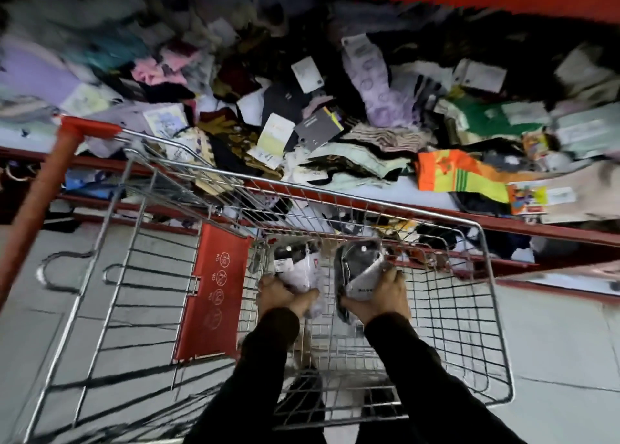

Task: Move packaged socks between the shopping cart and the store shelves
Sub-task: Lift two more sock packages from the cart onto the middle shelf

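Observation:
Over the wire basket of the shopping cart (483,275), my left hand (280,296) grips a white and black sock pack (297,265). My right hand (382,296) grips a grey and black sock pack (357,269) beside it. Both packs are wrapped in clear plastic and point toward the shelf. Black sleeves cover both arms. Beyond the cart, the red shelf (503,223) holds a loose heap of packaged socks (302,114) in many colours.
The cart's red child-seat flap (211,292) stands left of my hands, and its red handle (43,188) runs along the far left. An orange and yellow sock pair (459,173) lies near the shelf's front edge. A lower shelf (570,285) and grey floor tiles (563,343) lie to the right.

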Demonstrator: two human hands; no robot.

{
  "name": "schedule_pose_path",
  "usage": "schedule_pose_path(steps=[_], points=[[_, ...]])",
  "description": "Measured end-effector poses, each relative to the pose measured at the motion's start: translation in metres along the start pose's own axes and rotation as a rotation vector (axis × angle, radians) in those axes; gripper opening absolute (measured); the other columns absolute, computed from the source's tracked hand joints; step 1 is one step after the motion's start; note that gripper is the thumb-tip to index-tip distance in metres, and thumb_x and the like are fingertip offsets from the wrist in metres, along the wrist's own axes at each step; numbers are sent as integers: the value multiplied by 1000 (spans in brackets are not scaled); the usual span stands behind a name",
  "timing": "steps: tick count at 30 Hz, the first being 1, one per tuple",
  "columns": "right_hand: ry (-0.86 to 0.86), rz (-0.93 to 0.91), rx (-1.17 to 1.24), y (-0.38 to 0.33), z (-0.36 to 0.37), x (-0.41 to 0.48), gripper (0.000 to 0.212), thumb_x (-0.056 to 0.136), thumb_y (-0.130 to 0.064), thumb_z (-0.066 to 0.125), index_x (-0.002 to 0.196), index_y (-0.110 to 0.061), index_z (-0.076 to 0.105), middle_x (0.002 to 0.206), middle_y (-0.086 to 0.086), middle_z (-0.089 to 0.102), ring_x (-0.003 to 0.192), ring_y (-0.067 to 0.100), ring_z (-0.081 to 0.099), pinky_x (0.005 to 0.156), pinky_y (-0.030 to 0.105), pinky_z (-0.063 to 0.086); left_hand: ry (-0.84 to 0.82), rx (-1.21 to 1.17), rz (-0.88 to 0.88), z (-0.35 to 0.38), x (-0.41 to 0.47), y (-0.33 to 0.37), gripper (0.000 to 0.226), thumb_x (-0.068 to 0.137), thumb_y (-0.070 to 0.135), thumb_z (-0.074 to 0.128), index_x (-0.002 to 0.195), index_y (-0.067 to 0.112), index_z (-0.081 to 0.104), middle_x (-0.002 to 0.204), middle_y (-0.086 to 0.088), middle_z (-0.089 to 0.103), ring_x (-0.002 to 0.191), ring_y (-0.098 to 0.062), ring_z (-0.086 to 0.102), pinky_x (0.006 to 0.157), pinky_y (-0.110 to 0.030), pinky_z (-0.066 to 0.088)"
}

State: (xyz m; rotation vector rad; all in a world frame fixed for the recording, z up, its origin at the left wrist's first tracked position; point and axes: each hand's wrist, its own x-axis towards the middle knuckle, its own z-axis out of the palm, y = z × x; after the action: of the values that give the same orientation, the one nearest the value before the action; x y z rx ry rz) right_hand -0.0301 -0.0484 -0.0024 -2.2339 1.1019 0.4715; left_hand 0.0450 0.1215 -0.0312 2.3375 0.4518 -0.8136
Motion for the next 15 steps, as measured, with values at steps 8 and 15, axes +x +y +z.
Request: schedule_pose_path(steps=[8,15], points=[[213,-268,52,-13,-102,-44,140,54,-63,86,152,2,11,158,23,21,145,36,32,117,39,34,235,-173,307,-52,-83,62,86,53,39,97,118,10,48,110,-3,62,92,-16,60,93,-32,55],[411,-445,258,-36,-168,-66,121,53,-54,88,138,8,28,139,23,38,135,37,38,118,44,35,407,-195,569,-94,-138,123,105,58,43,93,137,5,37,138,-14,46,125,-32,52,107,-39,47]])
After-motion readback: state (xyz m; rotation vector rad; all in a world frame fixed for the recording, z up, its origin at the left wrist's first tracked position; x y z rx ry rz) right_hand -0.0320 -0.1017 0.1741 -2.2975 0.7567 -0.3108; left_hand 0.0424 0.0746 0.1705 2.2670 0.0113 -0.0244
